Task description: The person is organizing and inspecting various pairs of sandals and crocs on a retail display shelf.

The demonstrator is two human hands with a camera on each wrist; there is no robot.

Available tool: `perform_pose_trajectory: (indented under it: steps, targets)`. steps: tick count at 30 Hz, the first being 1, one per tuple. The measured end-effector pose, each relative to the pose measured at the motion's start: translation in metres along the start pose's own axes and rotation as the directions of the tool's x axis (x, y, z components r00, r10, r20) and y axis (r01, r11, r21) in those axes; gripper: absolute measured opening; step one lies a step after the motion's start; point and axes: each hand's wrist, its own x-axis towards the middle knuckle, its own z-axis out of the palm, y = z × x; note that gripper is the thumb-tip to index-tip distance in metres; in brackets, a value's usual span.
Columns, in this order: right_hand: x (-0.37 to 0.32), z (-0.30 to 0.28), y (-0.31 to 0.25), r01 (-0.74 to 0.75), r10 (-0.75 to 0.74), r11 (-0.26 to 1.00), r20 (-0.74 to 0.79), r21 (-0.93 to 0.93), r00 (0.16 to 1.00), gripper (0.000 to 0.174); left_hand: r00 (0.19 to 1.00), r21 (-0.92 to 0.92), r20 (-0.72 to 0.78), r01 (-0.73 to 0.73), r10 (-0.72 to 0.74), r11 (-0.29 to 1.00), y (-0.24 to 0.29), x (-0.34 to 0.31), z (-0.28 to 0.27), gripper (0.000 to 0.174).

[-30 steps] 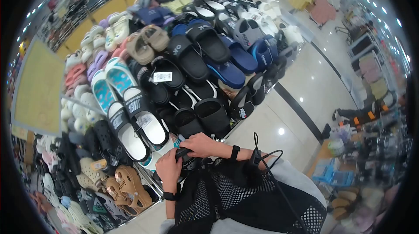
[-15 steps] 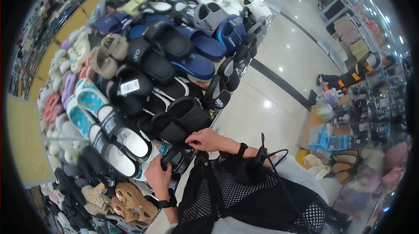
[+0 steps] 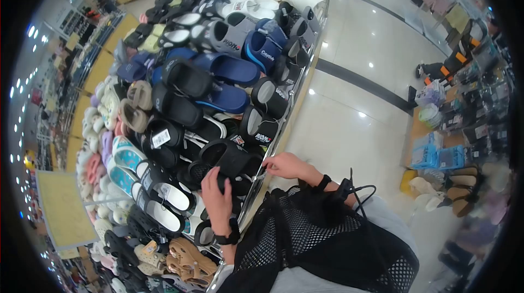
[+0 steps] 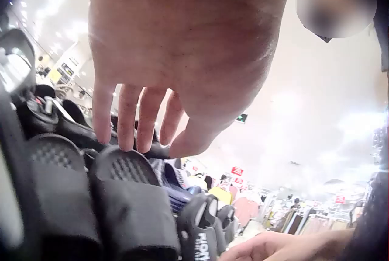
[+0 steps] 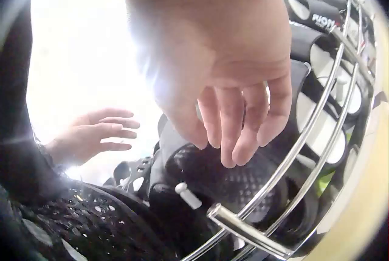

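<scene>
My left hand (image 3: 217, 200) hovers over the front edge of the slipper pile, its fingers extended and holding nothing. In the left wrist view its fingers hang straight, with a pair of black slides (image 4: 130, 212) behind them. My right hand (image 3: 292, 166) is by the metal rail (image 3: 273, 145) at the display's edge. The right wrist view has this hand (image 5: 225, 66) with loosely bent, empty fingers, above a black slide with a dimpled footbed (image 5: 249, 194). White-soled black slides (image 3: 174, 196) lie to the left of my left hand.
Blue slides (image 3: 229, 69), grey-and-black clogs and white slippers fill the display further back. A yellow sign board (image 3: 65, 208) stands at the left. Tan clogs (image 3: 188, 257) lie at the near corner. Across the tiled aisle (image 3: 349, 107), blue packs (image 3: 436, 154) and shoes sit on another stand.
Both hands were together on a dark slipper at the front edge. The right hand drew away to the right, then the left hand let go and straightened its fingers. The head view has shifted.
</scene>
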Motion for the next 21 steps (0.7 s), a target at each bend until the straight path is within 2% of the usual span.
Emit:
perform_pose_trajectory:
  steps: [1,4,8,9,10,12,15,17,18,21]
  targets:
    - [-0.005,-0.008,0.009,0.008,-0.008,1.0,-0.017,0.013,1.0,0.03,0.999,-0.003,0.035,-0.035,0.035,0.999,0.011,0.009,0.011,0.044]
    - [-0.026,-0.022,0.048,-0.004,0.003,1.0,-0.25,-0.001,0.968,0.03,0.987,0.005,0.02,-0.158,0.158,0.987,0.049,0.039,0.05,0.057]
    - [-0.062,-0.058,0.079,-0.027,0.046,0.998,-0.349,0.058,0.936,0.029,0.957,0.068,0.038,-0.289,0.287,0.955,0.084,0.082,0.099,0.076]
    - [-0.072,-0.069,0.08,-0.08,0.104,0.994,-0.372,0.078,0.922,0.029,0.946,0.096,0.034,-0.325,0.323,0.941,0.092,0.094,0.112,0.079]
    - [-0.08,-0.078,0.085,-0.132,0.159,0.987,-0.396,0.096,0.904,0.03,0.932,0.123,0.027,-0.362,0.361,0.924,0.1,0.109,0.124,0.081]
    - [-0.094,-0.088,0.097,-0.13,0.172,0.984,-0.437,0.123,0.883,0.03,0.905,0.19,0.024,-0.422,0.425,0.887,0.112,0.137,0.146,0.082]
    - [-0.11,-0.098,0.108,-0.132,0.19,0.98,-0.484,0.152,0.854,0.029,0.885,0.182,0.036,-0.463,0.465,0.867,0.125,0.176,0.179,0.083]
    - [-0.12,-0.106,0.112,-0.136,0.2,0.977,-0.498,0.162,0.844,0.029,0.896,0.159,0.06,-0.444,0.44,0.882,0.13,0.201,0.201,0.083]
    - [-0.125,-0.111,0.111,-0.148,0.233,0.968,-0.51,0.202,0.828,0.029,0.905,0.219,0.082,-0.425,0.417,0.878,0.136,0.209,0.209,0.084]
    - [-0.13,-0.121,0.117,-0.157,0.27,0.956,-0.542,0.247,0.796,0.029,0.915,0.18,0.141,-0.4,0.378,0.899,0.153,0.235,0.228,0.084]
